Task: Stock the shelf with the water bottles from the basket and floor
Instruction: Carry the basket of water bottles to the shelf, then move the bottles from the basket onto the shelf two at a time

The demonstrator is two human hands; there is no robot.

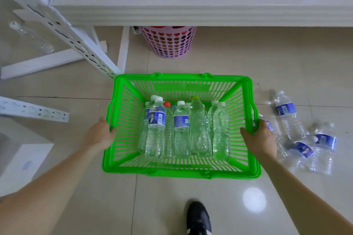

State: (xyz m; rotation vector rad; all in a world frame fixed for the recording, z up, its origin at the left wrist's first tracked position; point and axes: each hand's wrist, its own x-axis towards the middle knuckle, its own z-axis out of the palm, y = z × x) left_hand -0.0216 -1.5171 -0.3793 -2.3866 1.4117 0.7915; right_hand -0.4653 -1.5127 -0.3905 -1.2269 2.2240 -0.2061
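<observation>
On the beige tiled floor [210, 53], directly below the front edge of the white shelf board [191, 15], stands a bright green slotted plastic shopping basket [177, 171]. Inside it, clear plastic water bottles [183, 128] lie packed side by side, caps toward the shelf; several carry blue labels, one has a red cap, one a green cap. The left hand [100, 134] grips the left rim of the basket, fingers curled over the edge and closed on it. The right hand [260, 138] grips the right rim likewise, thumb inside the basket, fingers wrapped outside. Just right of the basket, loose clear water bottles with blue labels [286, 112] lie scattered on the floor. A pink perforated plastic bin [168, 44] stands beneath the shelf. A black shoe [198, 219] rests near the bottom edge.
</observation>
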